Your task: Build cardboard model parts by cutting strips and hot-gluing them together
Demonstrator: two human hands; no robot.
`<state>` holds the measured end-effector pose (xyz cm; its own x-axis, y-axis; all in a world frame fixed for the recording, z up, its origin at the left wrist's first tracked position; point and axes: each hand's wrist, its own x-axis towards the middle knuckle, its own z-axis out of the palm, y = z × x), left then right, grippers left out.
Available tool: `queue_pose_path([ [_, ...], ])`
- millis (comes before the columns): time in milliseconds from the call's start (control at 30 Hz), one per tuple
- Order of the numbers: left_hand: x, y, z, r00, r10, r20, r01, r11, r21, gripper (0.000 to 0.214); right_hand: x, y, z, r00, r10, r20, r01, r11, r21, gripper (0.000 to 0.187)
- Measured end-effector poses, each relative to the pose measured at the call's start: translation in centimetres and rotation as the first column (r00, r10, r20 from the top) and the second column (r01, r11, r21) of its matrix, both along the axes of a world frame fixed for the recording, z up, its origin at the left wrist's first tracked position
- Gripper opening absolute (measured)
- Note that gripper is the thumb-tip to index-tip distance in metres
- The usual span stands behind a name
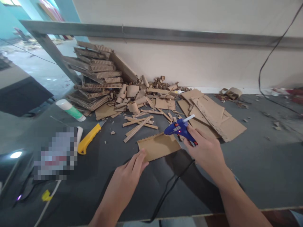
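Observation:
My right hand (205, 150) is wrapped round a blue hot glue gun (178, 129) with a white glue stick poking out of its back. The nozzle points left at the top right edge of a flat brown cardboard piece (158, 146) lying on the dark table. A corrugated strip runs along that piece's top edge. My left hand (132, 168) rests with fingers stretched out, their tips pressing on the lower left corner of the cardboard. The gun's black cord (170, 187) trails toward me off the table's front edge.
Loose cardboard strips (138, 123) and curled scraps lie behind the piece. Stacked corrugated sheets (97, 75) stand at the back left, flat sheets (210, 115) at the back right. A yellow utility knife (89, 138) and a green-and-white tube (71, 109) lie at left beside a blurred patch.

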<state>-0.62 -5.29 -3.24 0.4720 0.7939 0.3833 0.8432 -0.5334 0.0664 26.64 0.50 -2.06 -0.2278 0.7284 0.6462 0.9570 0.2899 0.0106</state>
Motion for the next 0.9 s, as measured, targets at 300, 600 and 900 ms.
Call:
queue_pose_path([
  [300, -0.1, 0.0, 0.3, 0.999, 0.001, 0.038, 0.001, 0.999, -0.048, 0.028, 0.1, -0.2, 0.5, 0.994, -0.052, -0.093, 0.049, 0.998, -0.034, 0.03],
  [600, -0.3, -0.2, 0.0, 1.0, 0.003, 0.01, -0.002, 0.998, -0.062, 0.03, 0.5, -0.3, 1.2, 0.99, -0.082, -0.116, 0.073, 0.995, -0.074, 0.029],
  [900, -0.3, -0.1, -0.1, 0.999, 0.004, 0.033, -0.001, 0.996, -0.086, 0.032, 1.0, -0.3, 1.1, 0.984, -0.123, -0.132, 0.111, 0.989, -0.096, 0.029],
])
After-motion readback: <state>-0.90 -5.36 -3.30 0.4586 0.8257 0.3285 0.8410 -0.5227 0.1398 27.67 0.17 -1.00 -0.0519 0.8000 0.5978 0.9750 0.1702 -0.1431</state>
